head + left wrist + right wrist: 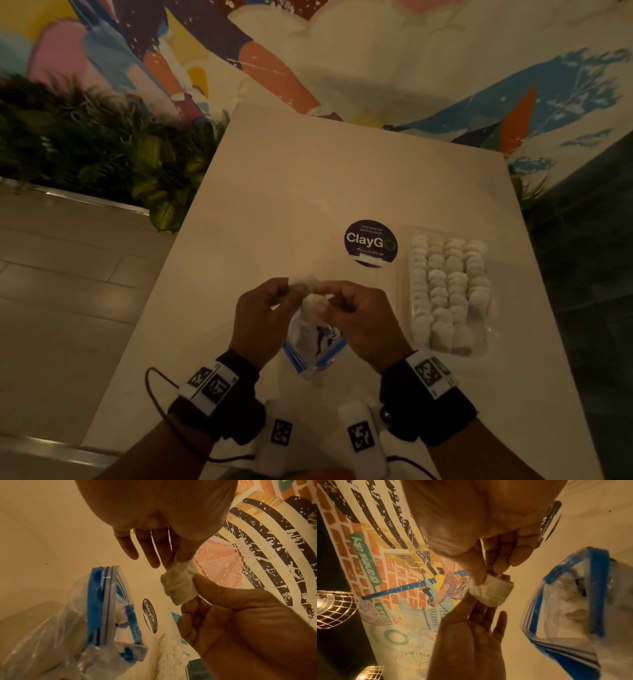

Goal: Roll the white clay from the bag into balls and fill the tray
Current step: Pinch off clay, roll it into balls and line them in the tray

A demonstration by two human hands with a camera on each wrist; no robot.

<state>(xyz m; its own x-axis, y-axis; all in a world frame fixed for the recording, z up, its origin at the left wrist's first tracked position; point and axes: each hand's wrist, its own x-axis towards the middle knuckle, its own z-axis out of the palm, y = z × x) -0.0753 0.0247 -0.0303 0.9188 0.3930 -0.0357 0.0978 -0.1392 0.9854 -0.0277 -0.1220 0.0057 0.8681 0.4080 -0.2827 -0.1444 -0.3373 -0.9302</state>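
I hold a lump of white clay (310,286) (178,585) (493,592) in both hands above the table. My left hand (287,291) (178,559) (474,601) pinches one end with thumb and forefinger, its other fingers straight. My right hand (325,296) (488,574) (193,595) pinches the other end with curled fingers. Right under the hands lies the clear zip bag (310,346) (102,615) (573,601) with a blue seal, open, with more white clay inside. The clear tray (493,329) to the right holds several rows of white clay balls (448,284).
A round dark ClayGo sticker (371,243) (150,616) is on the white table (274,192) beyond my hands. Two white tagged devices (281,435) (361,435) lie at the near edge. Green plants (102,147) stand left of the table; a painted wall is behind.
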